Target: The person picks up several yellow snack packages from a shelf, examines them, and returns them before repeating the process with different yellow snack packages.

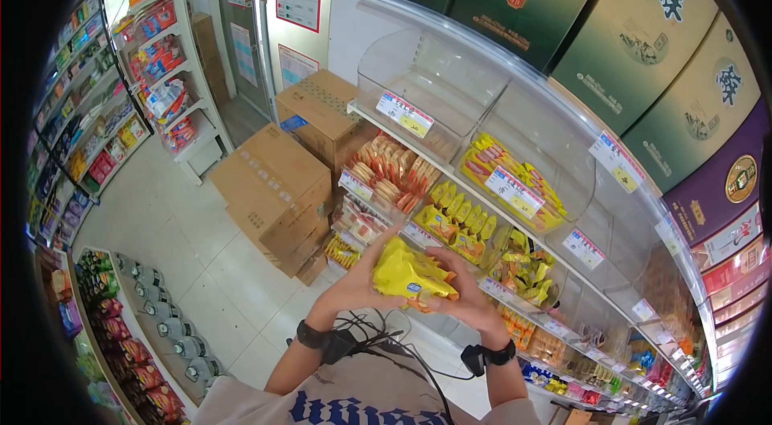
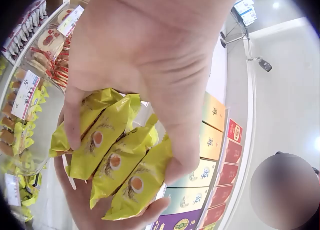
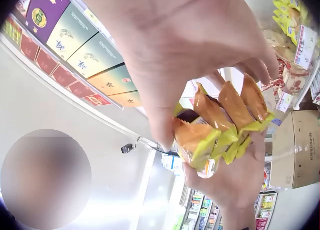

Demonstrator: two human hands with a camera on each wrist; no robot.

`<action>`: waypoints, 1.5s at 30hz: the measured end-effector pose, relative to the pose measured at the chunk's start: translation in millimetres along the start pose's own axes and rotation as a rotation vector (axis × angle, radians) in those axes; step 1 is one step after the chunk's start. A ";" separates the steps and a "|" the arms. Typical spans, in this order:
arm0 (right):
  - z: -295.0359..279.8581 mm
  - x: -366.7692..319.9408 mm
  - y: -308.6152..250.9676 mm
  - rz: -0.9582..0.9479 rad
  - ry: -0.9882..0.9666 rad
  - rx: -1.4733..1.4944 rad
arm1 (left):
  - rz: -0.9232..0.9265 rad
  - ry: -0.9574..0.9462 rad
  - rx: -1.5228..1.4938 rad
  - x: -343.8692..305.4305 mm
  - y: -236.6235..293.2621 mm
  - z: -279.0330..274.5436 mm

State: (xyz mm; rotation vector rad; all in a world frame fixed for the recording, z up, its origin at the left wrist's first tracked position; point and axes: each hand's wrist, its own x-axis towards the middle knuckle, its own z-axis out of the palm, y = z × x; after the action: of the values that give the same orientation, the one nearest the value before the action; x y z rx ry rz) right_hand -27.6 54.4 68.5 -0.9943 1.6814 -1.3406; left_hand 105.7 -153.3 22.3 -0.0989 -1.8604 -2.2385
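Observation:
A bundle of several yellow snack packets (image 1: 410, 274) is held between both hands at chest height, in front of the snack shelf. My left hand (image 1: 362, 280) grips the bundle from the left, fingers curled over the packets. My right hand (image 1: 465, 298) closes on it from the right. The left wrist view has the left hand (image 2: 145, 65) wrapped round the yellow packets (image 2: 120, 160), each printed with a small round picture. Seen from the right wrist, the right hand (image 3: 185, 50) pinches the packets' crimped ends (image 3: 220, 125) between thumb and fingers.
Clear bins (image 1: 450, 103) with price tags (image 1: 515, 192) hold yellow and orange snacks on the shelf ahead. Green gift boxes (image 1: 635, 15) stand on top. Cardboard boxes (image 1: 273, 184) sit on the tiled floor (image 1: 161, 232) to the left. A low rack of bottles (image 1: 161, 320) is at lower left.

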 end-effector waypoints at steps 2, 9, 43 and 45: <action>-3.0 -0.3 -9.6 -0.024 -0.046 -0.088 | 0.016 -0.024 0.024 -1.4 4.1 -1.1; 0.0 -1.4 -22.5 0.085 -0.244 -0.168 | -0.013 -0.157 0.177 -11.2 4.3 -4.9; 81.7 26.3 153.2 0.490 -0.236 0.585 | -0.478 0.327 -0.110 -80.1 -60.5 -39.3; 85.1 26.6 166.7 0.503 -0.220 0.636 | -0.479 0.345 -0.164 -82.8 -59.6 -38.8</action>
State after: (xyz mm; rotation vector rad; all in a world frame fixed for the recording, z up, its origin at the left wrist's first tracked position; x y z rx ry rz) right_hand 18.8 21.3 -111.7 -0.3031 1.1150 -1.2389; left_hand 176.8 -170.2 -58.8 0.7316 -1.6354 -2.4970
